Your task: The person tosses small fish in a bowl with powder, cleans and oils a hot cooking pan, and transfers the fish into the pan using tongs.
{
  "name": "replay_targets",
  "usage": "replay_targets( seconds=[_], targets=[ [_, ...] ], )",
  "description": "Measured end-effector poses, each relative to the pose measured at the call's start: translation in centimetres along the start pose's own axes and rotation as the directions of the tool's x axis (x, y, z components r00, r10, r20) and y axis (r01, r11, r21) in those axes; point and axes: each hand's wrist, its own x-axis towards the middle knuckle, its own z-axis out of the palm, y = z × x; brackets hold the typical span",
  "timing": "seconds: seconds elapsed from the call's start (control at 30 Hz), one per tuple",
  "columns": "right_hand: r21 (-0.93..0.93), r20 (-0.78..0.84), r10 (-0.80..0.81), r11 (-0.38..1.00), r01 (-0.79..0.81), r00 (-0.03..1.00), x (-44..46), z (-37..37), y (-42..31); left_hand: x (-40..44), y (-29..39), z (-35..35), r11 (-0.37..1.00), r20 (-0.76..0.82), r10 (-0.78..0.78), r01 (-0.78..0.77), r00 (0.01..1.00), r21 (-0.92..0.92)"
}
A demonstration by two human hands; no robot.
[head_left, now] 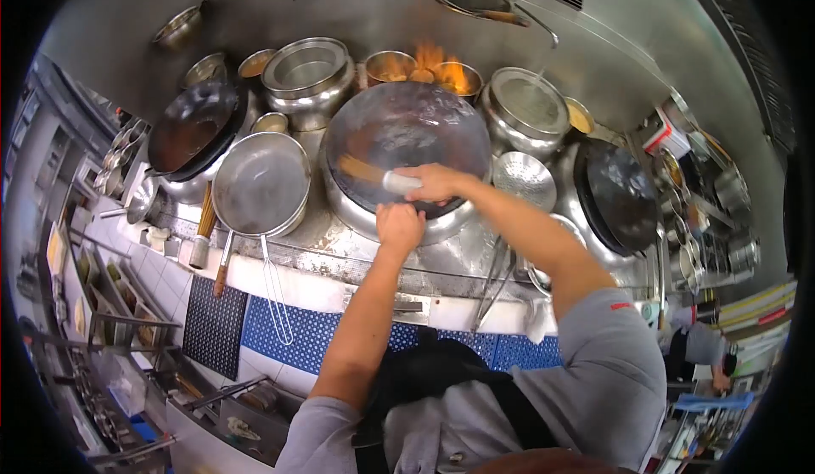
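Observation:
A large dark wok (407, 126) sits on the middle burner, with a wet, shiny inside and flames behind its back rim. My right hand (435, 183) is closed round the white-wrapped handle of a bamboo brush (363, 169), whose bristles point left over the wok. Just below, at the wok's front rim, my left hand (400, 226) has its fingers curled over the edge.
Dark woks stand at left (191, 130) and right (624, 194). A large strainer (261, 183) lies left of the middle wok, a perforated ladle (524, 181) right of it. Steel pots (307, 79) line the back. Another person (700, 347) is at the far right.

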Motion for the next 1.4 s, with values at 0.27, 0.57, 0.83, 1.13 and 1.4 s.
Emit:
replay_targets(
  seconds=[0.27,0.57,0.83,1.13,1.4],
  targets=[
    [0.055,-0.679,0.406,0.859,-0.508,0.612,-22.0,-11.7,6.0,-0.4,0.2,-0.3,0.941,0.155,0.232,-0.262,0.96,0.216],
    [0.558,-0.763,0.63,0.754,-0.347,0.141,-54.9,-8.8,16.2,0.0,1.9,-0.5,0.991,0.099,0.027,-0.04,0.995,0.129],
    [0.647,-0.763,0.588,0.694,-0.315,-0.268,-67.8,6.6,40.1,-4.6,7.5,1.8,0.992,-0.535,0.124,-0.122,0.836,0.04],
    [0.334,-0.79,0.612,0.481,-0.811,0.038,-73.3,6.2,57.2,-19.3,42.0,5.7,0.665,0.636,0.688,0.047,0.349,-0.745],
    [0.404,-0.873,0.486,0.756,-0.515,0.028,-73.5,11.1,47.1,-28.8,47.8,35.6,0.75,0.807,0.132,0.474,0.576,-0.462]
  ],
)
